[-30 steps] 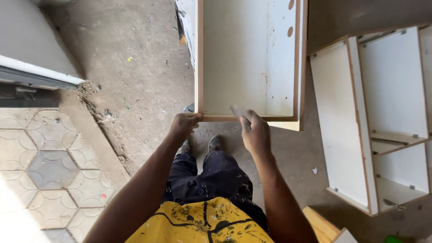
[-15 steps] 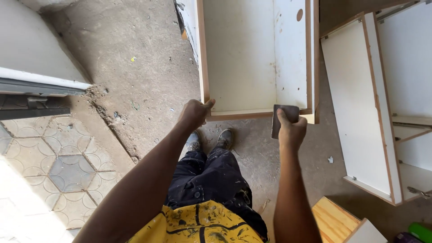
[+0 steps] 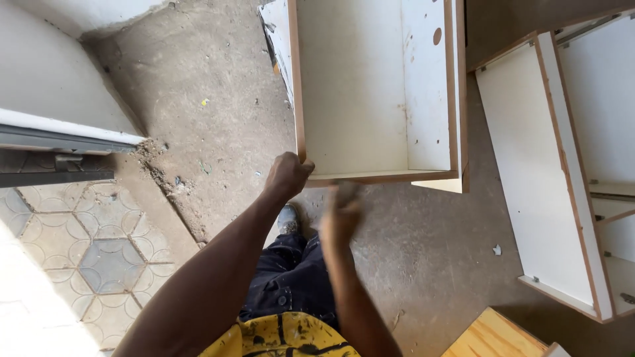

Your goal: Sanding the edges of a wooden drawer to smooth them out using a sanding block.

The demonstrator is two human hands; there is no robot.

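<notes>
At the far left, patterned floor tiles [image 3: 99, 258] meet the rough concrete floor [image 3: 211, 99]. The left hand [image 3: 288, 175] is clenched on the near left corner of the white drawer box [image 3: 370, 86], which stands on the concrete just ahead of the person's feet. Beside it the right hand [image 3: 340, 215] sits just below the box's near edge, too blurred to say whether it is closed on anything. To work that edge well, I judge the left hand should keep the corner pinned so the box cannot skate. Well to the right lie more white cabinet panels [image 3: 549, 165], with a wooden board [image 3: 493, 337] at the bottom right.
</notes>
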